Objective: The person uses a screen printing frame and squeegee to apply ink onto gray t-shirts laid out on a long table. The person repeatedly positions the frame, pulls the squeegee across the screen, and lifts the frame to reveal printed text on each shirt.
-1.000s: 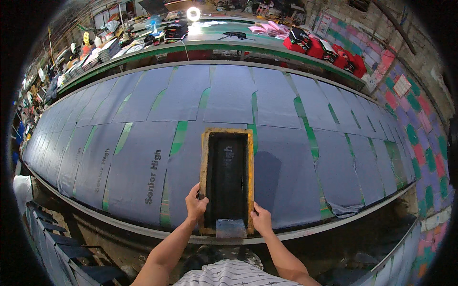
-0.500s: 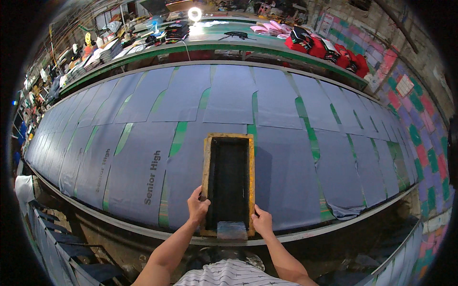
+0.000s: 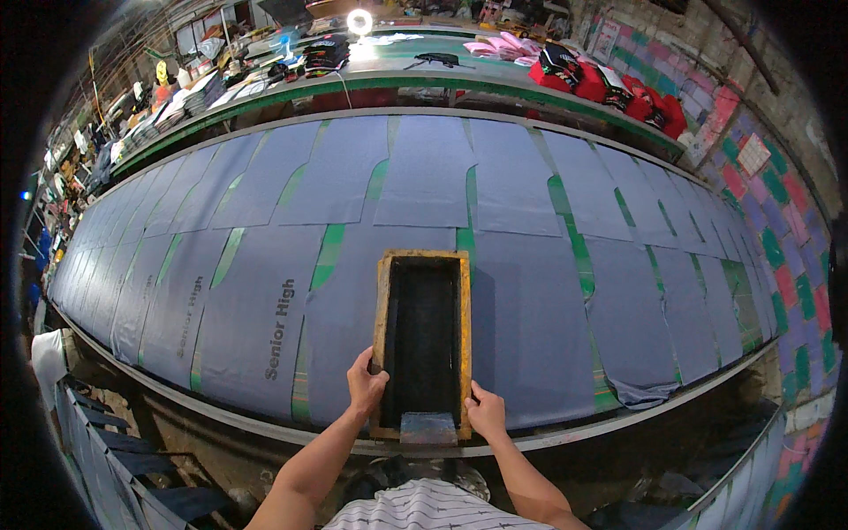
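A screen-printing frame [image 3: 466, 327], narrow and wooden with a yellow-stained rim and dark mesh, rests on a grey-blue fabric piece at the table's near edge. My left hand [image 3: 367, 386] grips its left side near the lower end, fingers closed. Opposite, my right hand [image 3: 486, 412] has its fingers closed on the right rim. Across the near end of the frame lies a flat greyish blade-like piece [image 3: 427, 428], perhaps a squeegee. Left of the frame, a fabric piece [image 3: 238, 327] bears dark printed lettering. What lies under the frame is hidden.
Cut fabric pieces [image 3: 521, 194] cover the long table in two rows, with green tabletop strips between them. One piece's near edge is rumpled [image 3: 642, 394] at right. Behind, another table [image 3: 495, 81] carries red bundles [image 3: 590, 88], pink cloth [image 3: 503, 49] and dark stacks [image 3: 327, 55].
The view has shifted very slightly. Both hands keep their hold on the screen-printing frame, which stays in the same place on the fabric.
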